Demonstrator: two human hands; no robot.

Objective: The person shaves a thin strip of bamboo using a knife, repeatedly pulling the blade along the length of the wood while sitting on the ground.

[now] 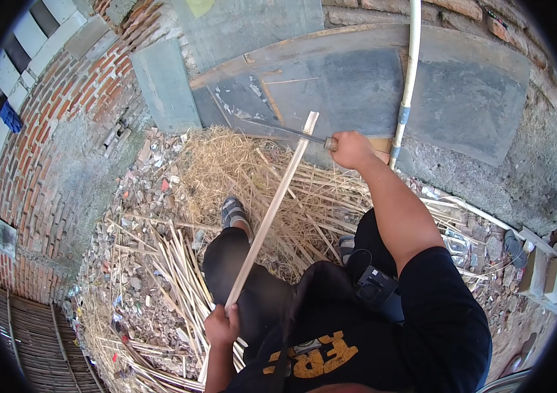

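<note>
Left hand (pixel 222 325) grips the near end of a long, pale bamboo strip (pixel 275 203), thumb along its edge. Right hand (pixel 354 150) is closed around the handle of a long-bladed knife (pixel 278 128); the blade extends leftward and crosses the strip just short of its far end. The strip is held at a slant between the person's legs, near end to the left, far end to the right, above the ground.

Below it, a heap of dry shavings (pixel 213 164) covers the rubble-strewn ground (pixel 138 281). A loose bundle of split strips (pixel 183 278) lies on the near left, beside the left leg. A sandal (pixel 233 213) is visible on the left foot. At the far side, dark panels (pixel 363 78) lean against the wall, and a white pipe (pixel 412 65) stands upright in front of them. A brick wall (pixel 36 170) borders the left.
</note>
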